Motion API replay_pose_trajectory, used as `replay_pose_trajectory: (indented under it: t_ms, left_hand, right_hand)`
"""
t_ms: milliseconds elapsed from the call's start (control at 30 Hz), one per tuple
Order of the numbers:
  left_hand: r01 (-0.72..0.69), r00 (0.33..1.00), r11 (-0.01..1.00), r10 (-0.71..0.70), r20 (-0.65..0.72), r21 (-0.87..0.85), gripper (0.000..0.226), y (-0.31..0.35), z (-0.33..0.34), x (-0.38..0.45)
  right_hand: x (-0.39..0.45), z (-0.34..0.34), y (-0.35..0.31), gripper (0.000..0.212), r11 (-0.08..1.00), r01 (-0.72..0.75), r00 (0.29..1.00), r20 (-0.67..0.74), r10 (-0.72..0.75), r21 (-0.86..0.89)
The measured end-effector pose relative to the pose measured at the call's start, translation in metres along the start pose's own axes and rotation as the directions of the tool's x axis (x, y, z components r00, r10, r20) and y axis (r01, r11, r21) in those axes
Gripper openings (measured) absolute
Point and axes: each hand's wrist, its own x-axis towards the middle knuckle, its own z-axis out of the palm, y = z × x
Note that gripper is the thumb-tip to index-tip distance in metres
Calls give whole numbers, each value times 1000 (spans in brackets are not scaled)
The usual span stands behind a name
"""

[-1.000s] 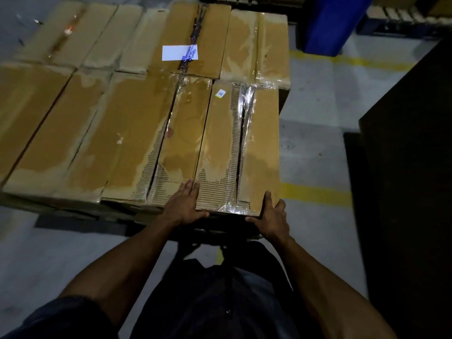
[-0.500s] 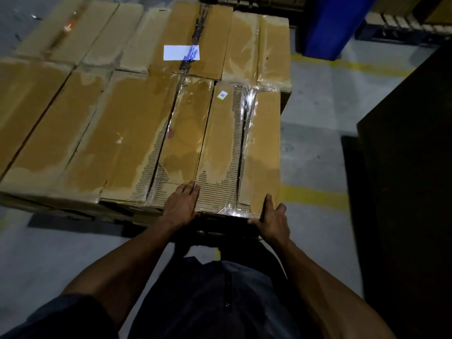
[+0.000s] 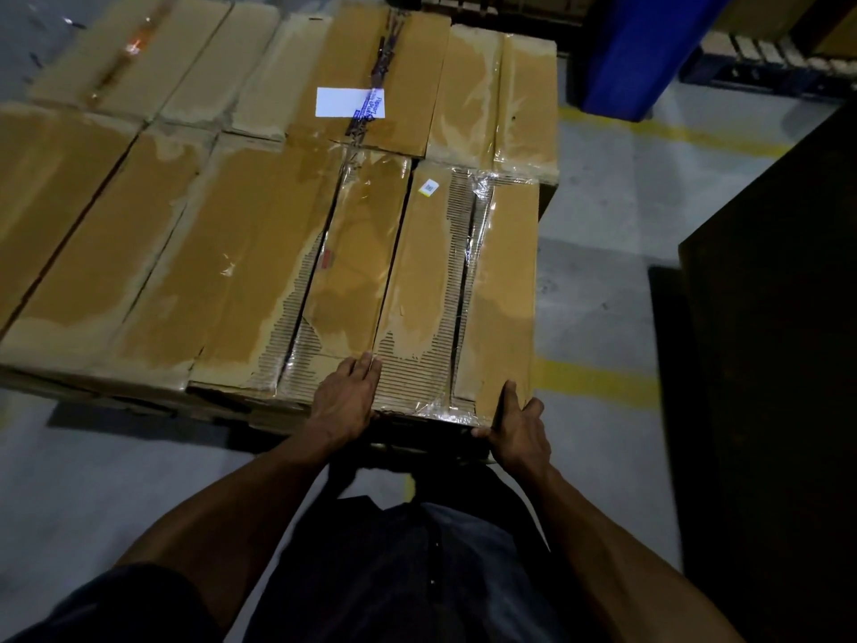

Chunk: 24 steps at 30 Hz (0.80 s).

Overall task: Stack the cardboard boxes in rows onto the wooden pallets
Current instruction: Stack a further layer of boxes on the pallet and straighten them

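Two hands on the near end of one long box (image 3: 457, 290), at the right end of the front row. Left hand (image 3: 345, 399) lies flat, fingers straight, on top by the box's near-left corner, over the seam w/ the next box (image 3: 345, 280). Right hand (image 3: 519, 431) grips the near-right corner: thumb up on the top face, fingers curled round the edge.

The box is brown corrugated card, narrow and oblong, outer paper peeled in patches so the ribbed fluting shows. Clear shiny tape runs along its centre seam and wrinkles over the near edge. Small white-yellow sticker (image 3: 430, 187) near the far end.

Other boxes sit flush in rows, same worn card, pale torn patches, glossy tape. A back-row box carries a white label (image 3: 350, 103) w/ blue print beside a dark strap.

Pallet under the stack mostly hidden, only dark shadow at the near edge. Floor (image 3: 598, 290) is grey concrete w/ yellow painted lines. Blue block (image 3: 635, 48) stands beyond the stack; a dark mass fills the right side, too dim to tell what.
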Motion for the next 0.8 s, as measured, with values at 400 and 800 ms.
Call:
replay_pose_trajectory:
  t_ms: [400, 800]
  left_hand:
    - [3, 1000, 1000, -3, 25, -11, 91, 0, 1, 2]
    - [122, 991, 942, -98, 92, -312, 62, 6, -10, -26]
  right_hand:
    - [3, 0, 1, 102, 999, -1, 1000, 25, 2, -42]
    - [-29, -3, -32, 50, 983, -2, 999, -36, -4, -183]
